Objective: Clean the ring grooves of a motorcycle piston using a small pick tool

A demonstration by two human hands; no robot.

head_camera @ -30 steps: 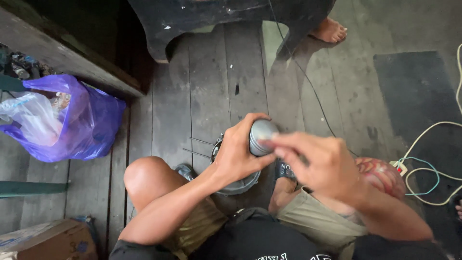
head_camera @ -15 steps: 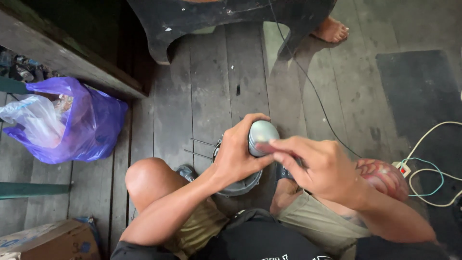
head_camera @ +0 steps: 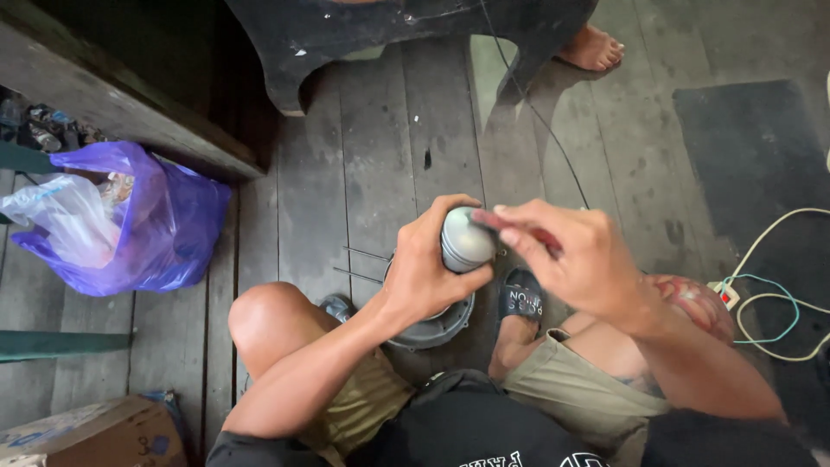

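Fingers of the left hand [head_camera: 428, 272] wrap the grey metal dome [head_camera: 467, 240], steadying it upright over the round base [head_camera: 437, 327], while the right hand [head_camera: 566, 255] pinches a thin tool [head_camera: 484, 220] against its top.

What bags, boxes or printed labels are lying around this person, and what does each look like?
Purple plastic bag: on the floor planks at left, bulging, with a clear bag tucked in it.
Cardboard box: bottom left corner, brown with blue print.
Black sandal: on the foot by the right hand, white lettering on its strap.
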